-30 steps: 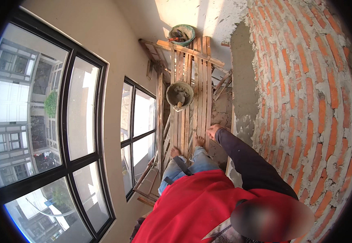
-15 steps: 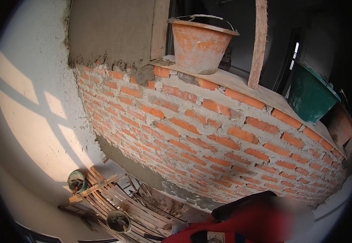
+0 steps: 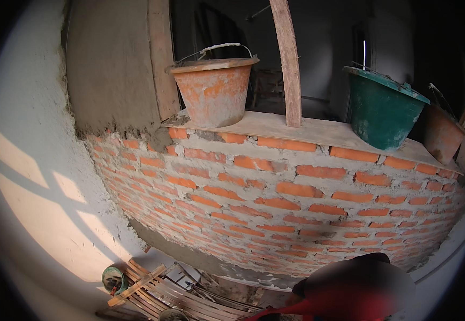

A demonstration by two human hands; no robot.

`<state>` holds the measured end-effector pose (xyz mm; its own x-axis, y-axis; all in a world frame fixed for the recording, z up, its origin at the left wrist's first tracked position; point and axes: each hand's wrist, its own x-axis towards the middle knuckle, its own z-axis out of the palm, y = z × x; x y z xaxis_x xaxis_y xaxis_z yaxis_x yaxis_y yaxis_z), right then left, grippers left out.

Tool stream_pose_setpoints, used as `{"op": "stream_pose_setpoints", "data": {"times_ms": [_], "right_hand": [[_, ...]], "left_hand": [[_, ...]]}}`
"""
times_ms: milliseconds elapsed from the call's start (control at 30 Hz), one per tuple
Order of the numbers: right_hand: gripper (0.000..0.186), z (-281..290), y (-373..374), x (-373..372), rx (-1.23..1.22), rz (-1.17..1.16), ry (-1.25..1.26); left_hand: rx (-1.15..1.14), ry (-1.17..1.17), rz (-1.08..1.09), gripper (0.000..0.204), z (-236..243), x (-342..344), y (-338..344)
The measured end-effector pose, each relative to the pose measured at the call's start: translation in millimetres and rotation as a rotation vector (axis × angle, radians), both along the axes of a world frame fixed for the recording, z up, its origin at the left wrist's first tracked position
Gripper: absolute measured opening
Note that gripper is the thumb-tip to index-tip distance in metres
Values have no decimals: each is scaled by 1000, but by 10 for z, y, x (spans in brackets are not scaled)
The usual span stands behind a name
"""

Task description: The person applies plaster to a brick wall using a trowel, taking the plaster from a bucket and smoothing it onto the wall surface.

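Note:
Neither of my hands is in view. Ahead stands a brick wall [image 3: 280, 203] with rough grey mortar joints. Along its top lies a board [image 3: 318, 131]. An orange bucket [image 3: 213, 93], crusted with pale mortar, stands upright at the board's left part, its wire handle raised. Further right a green bucket [image 3: 385, 109] sits on the same board, slightly tilted. Behind it, partly hidden, is another orange-brown bucket [image 3: 441, 135].
A wooden post [image 3: 287, 64] rises from the board. Below is a slatted wooden platform [image 3: 195, 299] with a small green bucket [image 3: 113, 280] and a dark bucket [image 3: 173, 315]. A person in red [image 3: 345, 291] is at the lower right. Grey plaster [image 3: 109, 64] covers the upper-left wall.
My view has tilted up and turned right. The buckets on the board now appear lower and further left, and less of the platform and the person shows.

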<state>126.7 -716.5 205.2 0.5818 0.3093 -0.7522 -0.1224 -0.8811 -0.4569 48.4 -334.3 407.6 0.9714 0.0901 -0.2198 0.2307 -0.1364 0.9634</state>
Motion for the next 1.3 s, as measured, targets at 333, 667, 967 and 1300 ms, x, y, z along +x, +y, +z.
{"op": "stream_pose_setpoints", "data": {"times_ms": [333,667,967,1300], "right_hand": [[34,-273,-76,137,-11,-38,14],[33,-116,43,341,14,-48,-9],[32,856,755,910,167,91,-155],[32,1711,1971,758,389,533,-251]], "left_hand": [[33,9,24,28,-54,2,110],[26,-11,14,29,-23,90,185],[21,-12,49,29,145,-85,355],[36,-56,102,30,337,-435,443]]}}
